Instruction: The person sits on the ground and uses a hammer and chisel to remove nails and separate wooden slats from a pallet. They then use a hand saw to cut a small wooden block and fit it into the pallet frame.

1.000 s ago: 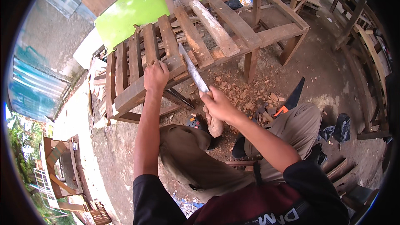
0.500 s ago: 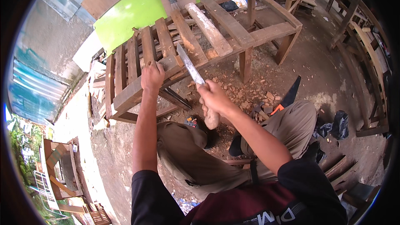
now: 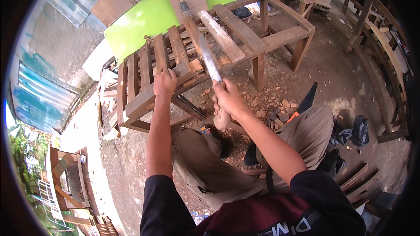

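Observation:
My left hand (image 3: 164,84) grips the slatted wooden frame (image 3: 144,61) of a chair lying on its side in front of me. In my right hand (image 3: 228,97) is a long knife (image 3: 209,60) with a pale wooden handle; the blade points up and away, resting against the chair's wood near the slats. The handle's butt sticks out below my fist. I am sitting low, my knees in brown trousers (image 3: 205,166) on either side.
Wood chips (image 3: 271,105) litter the dirt ground under the chair. A green panel (image 3: 140,22) and boards lean on the wall behind. More wooden furniture stands at the right edge (image 3: 385,39) and lower left (image 3: 65,179). A dark bag (image 3: 361,129) lies right.
The knife blade has moved up and forward along the chair's wood. My left hand has kept its grip on the frame, shifting slightly with the view.

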Tool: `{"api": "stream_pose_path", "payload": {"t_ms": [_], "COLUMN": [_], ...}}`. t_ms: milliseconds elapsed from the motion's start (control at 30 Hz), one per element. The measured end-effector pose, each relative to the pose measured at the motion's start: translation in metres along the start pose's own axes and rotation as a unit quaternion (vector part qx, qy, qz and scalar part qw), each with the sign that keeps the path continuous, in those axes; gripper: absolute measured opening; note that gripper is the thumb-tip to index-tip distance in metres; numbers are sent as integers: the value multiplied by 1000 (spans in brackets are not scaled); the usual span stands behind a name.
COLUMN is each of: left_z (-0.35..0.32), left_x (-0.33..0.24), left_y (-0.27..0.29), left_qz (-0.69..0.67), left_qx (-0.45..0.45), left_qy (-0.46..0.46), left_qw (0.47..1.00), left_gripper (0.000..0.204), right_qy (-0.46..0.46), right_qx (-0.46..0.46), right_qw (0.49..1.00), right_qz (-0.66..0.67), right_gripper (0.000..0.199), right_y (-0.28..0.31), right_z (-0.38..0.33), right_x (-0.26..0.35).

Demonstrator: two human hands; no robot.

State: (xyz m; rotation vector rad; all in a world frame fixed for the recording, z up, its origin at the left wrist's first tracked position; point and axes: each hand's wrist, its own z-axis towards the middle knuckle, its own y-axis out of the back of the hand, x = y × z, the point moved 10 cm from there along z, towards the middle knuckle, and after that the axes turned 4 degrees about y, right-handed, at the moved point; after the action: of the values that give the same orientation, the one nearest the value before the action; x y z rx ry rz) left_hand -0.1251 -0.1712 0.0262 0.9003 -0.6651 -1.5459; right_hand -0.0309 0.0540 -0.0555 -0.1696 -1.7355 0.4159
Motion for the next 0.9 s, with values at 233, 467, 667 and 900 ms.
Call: {"api": "stream_pose_path", "payload": {"t_ms": [233, 467, 667, 900], "left_z": [-4, -3, -14, -8], "left_x": [2, 4, -18, -56], "left_y": [2, 2, 1, 75], "left_qz": [7, -30, 33, 2], "left_qx": [16, 18, 132, 134], "left_qy": [17, -15, -83, -2], "left_qw": [1000, 999, 987, 991], "left_gripper": [36, 44, 80, 89], "right_qy": [-62, -101, 16, 89], "right_qx": [49, 102, 41, -144], "right_qw": [997, 990, 997, 972], "right_qz": [-13, -17, 59, -162], "right_gripper": [26, 31, 27, 34], "right_y": [2, 46, 141, 198], "right_z": [-4, -30, -74, -131], "right_x": [4, 20, -10, -64]}}
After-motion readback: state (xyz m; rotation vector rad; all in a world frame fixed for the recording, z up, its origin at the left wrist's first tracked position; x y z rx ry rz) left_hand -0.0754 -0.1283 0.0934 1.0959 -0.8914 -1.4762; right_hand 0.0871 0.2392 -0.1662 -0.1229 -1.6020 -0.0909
